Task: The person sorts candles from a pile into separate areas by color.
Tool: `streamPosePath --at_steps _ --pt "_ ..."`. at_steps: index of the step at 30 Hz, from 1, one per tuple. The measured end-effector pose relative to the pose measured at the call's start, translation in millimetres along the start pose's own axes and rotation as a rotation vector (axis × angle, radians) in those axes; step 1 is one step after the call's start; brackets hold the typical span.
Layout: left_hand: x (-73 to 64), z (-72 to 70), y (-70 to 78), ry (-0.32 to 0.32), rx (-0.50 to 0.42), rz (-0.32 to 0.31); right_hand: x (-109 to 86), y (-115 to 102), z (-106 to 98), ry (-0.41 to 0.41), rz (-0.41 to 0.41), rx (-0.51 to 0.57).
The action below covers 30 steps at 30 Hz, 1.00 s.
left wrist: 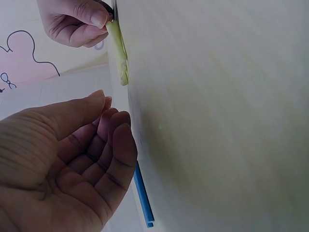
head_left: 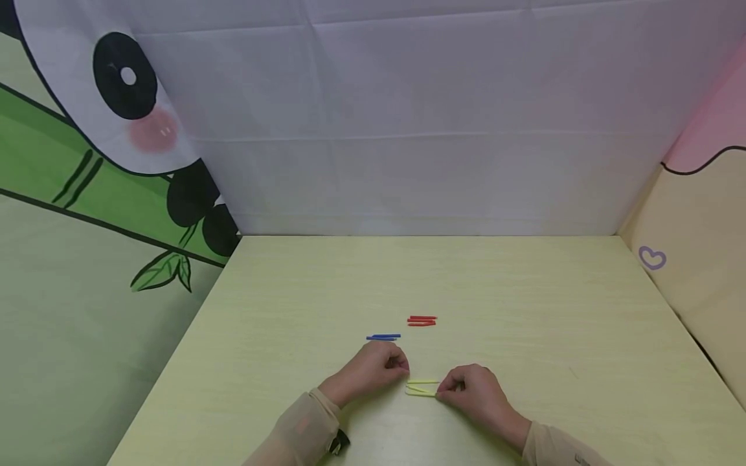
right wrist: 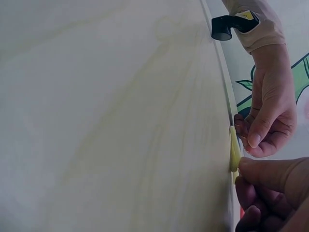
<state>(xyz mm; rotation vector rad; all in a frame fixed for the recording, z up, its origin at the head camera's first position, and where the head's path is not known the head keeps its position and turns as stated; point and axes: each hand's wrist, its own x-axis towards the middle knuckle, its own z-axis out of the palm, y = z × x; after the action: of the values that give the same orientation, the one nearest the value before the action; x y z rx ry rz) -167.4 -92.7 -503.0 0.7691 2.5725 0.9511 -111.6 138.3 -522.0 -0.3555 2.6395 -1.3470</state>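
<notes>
Several thin yellow sticks (head_left: 421,391) lie on the table between the two hands, side by side with one slightly slanted. My right hand (head_left: 474,396) pinches the right end of a yellow stick between thumb and fingers; the left wrist view also shows that end at the right hand's (left wrist: 77,21) fingertips. Just off the sticks' left end is my left hand (head_left: 375,369), its fingers loosely bent and the thumb close to the index fingertip. Nothing shows between them in the left wrist view. Blue sticks (head_left: 383,337) lie just beyond the left hand.
Several red sticks (head_left: 421,321) lie in a small group farther back, right of the blue ones. The pale wooden table (head_left: 553,310) ends at a white cloth (head_left: 419,181). Printed cloth panels stand at the left and right sides.
</notes>
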Motion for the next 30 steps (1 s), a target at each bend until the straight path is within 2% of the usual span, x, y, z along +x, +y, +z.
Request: streamPosePath --at_steps 21,30 --pt "-23.6 -1.6 -11.2 -0.026 0.007 0.040 -18.9 -16 25 0.031 0.030 0.039" --pt "-33.2 -3.1 -13.6 -0.050 -0.002 0.033 -25.8 -21 36 0.042 0.022 0.027"
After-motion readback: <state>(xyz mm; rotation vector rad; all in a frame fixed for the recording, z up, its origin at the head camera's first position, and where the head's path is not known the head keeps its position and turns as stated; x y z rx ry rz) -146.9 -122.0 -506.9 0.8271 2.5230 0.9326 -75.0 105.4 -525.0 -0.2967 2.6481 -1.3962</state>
